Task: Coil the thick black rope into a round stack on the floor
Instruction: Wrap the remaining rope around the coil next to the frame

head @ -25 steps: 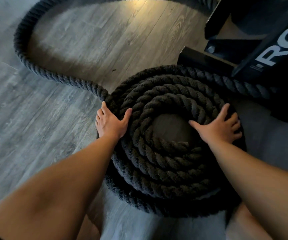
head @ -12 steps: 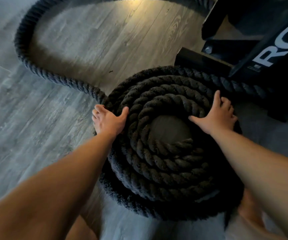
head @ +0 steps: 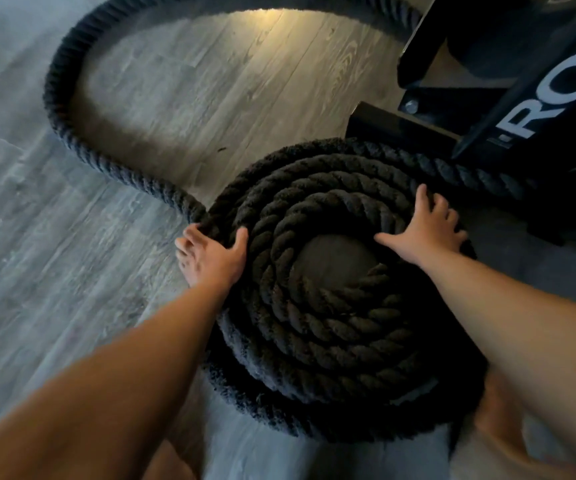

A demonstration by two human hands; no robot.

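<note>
– While most of the rope already sits close in as a round stack of several wraps on the floor, what are the hands doing?
– Left hand curls over the outer wrap at the stack's left edge. Right hand presses flat on top, fingers spread.
– Left to do?
– Loose tail loops far out, toward the black frame. Probably a few more wraps.
</note>
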